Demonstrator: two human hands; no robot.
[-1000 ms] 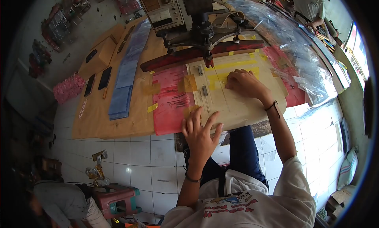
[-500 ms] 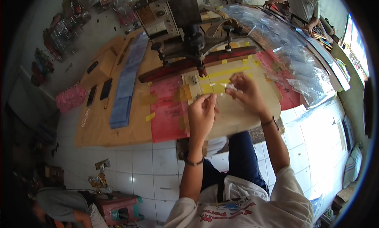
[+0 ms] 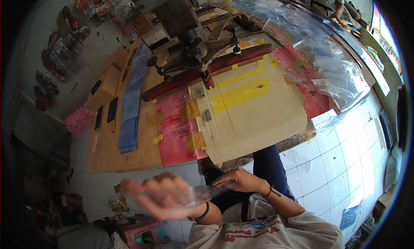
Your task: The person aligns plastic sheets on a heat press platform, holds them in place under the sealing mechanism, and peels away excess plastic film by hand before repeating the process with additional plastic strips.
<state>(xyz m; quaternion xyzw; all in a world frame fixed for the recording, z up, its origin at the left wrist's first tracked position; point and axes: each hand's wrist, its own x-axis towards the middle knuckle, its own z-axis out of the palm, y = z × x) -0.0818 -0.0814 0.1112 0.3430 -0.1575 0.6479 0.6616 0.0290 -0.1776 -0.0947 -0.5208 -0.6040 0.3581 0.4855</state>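
Note:
Below the table's front edge, my left hand [image 3: 161, 197] is smeared by motion, its fingers curled but hard to make out. A crumpled strip of clear plastic [image 3: 200, 194] stretches between it and my right hand [image 3: 242, 180]. The right fingers are closed on the plastic's near end, in front of my lap. On the table above lies a beige board [image 3: 258, 119] with yellow tape strips [image 3: 241, 94] and small metal pieces along its left side. Red sheets [image 3: 174, 126] lie beside it.
A heat-sealer-like machine with a red bar [image 3: 159, 88] spans the back of the wooden table [image 3: 146, 152]. A blue strip stack [image 3: 131, 115] and a phone [image 3: 112, 109] lie left. Clear plastic sheets [image 3: 327, 63] cover the right. Another person's hand [image 3: 338, 12] is at upper right. Stools stand lower left.
Both hands have dropped from above the beige board to in front of my body, the left swinging out leftward. Clear plastic now spans between them. The view has shifted slightly.

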